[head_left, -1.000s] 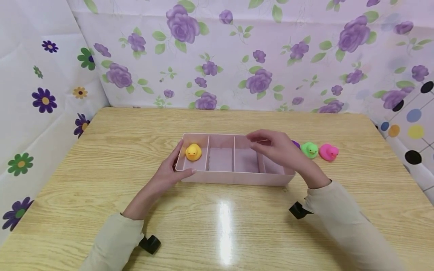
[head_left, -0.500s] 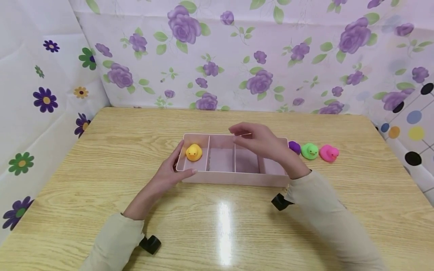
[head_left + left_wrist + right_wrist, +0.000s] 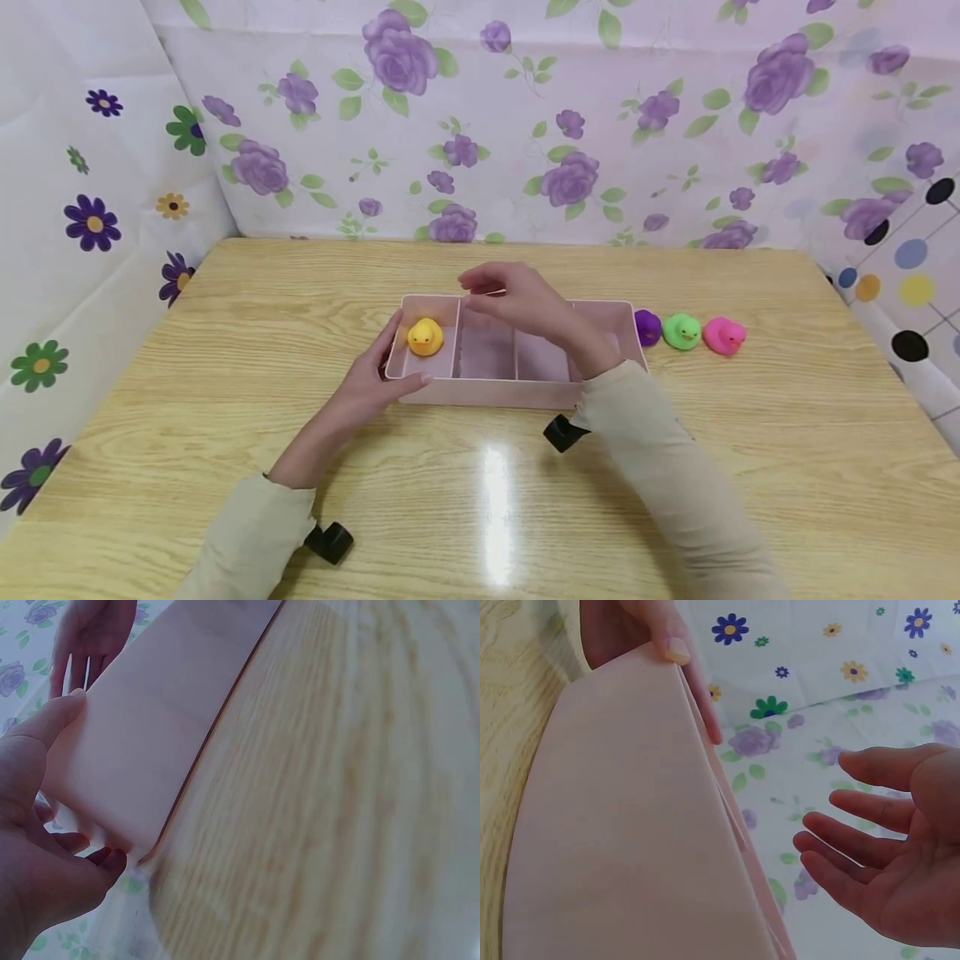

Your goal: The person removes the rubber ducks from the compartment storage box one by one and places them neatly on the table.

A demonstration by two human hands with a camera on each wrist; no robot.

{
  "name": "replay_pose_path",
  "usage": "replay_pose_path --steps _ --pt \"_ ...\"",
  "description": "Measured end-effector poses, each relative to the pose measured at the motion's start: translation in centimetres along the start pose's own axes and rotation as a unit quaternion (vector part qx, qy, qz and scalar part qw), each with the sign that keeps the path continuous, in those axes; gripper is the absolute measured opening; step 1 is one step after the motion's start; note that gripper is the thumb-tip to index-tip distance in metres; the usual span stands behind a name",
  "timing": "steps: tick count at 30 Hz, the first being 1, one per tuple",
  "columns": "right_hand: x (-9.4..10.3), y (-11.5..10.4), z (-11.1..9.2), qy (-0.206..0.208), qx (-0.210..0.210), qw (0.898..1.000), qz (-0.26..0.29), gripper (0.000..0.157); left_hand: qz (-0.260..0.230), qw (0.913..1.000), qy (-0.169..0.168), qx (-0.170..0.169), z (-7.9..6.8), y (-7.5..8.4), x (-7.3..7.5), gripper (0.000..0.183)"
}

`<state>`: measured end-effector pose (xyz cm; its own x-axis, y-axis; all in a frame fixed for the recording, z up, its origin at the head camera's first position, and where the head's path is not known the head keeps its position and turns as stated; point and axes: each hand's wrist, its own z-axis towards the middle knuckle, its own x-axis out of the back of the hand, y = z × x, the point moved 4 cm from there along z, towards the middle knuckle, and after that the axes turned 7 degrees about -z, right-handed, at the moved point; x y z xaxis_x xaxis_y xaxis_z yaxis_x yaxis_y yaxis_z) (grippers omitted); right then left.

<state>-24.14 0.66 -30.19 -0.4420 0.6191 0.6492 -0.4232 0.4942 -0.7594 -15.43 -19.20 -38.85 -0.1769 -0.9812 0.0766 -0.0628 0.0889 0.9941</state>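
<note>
A pale pink box (image 3: pixel 480 393) with a row of compartments lies on the table, and a yellow rubber duck (image 3: pixel 425 337) sits in its leftmost one. My left hand (image 3: pixel 363 387) grips the box's left end, thumb over the front rim and fingers along the side; the left wrist view shows the thumb at the edge of the box wall (image 3: pixel 150 727). Above the middle compartments hovers my right hand (image 3: pixel 525 304), fingers loosely bent. In the right wrist view that hand (image 3: pixel 885 847) has nothing between its fingers and is apart from the box.
Just right of the box stand a purple duck (image 3: pixel 648 327), a green duck (image 3: pixel 682 332) and a pink duck (image 3: pixel 724 336) in a row on the wooden table (image 3: pixel 420 508). A flowered cloth (image 3: pixel 495 125) hangs behind the table's back edge.
My right hand has moved left over the box, from its right-hand compartments toward the yellow duck's side. The purple duck has come into fuller view. My left hand has stayed on the box.
</note>
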Motion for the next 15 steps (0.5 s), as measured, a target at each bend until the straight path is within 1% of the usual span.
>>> replay_pose_path --steps 4,9,15 --pt "-1.1 -0.4 0.9 -0.009 0.004 1.000 -0.010 0.035 -0.001 1.0000 -0.004 -0.004 0.0 0.1 0.0 0.097" --pt "-2.3 -0.9 1.8 -0.034 0.004 0.999 -0.024 0.036 0.000 1.0000 -0.006 -0.006 0.0 0.1 0.0 0.096" --pt "-3.0 -1.7 2.9 -0.043 0.017 0.997 -0.064 0.036 0.003 1.0000 -0.006 -0.004 -0.1 0.0 0.0 0.095"
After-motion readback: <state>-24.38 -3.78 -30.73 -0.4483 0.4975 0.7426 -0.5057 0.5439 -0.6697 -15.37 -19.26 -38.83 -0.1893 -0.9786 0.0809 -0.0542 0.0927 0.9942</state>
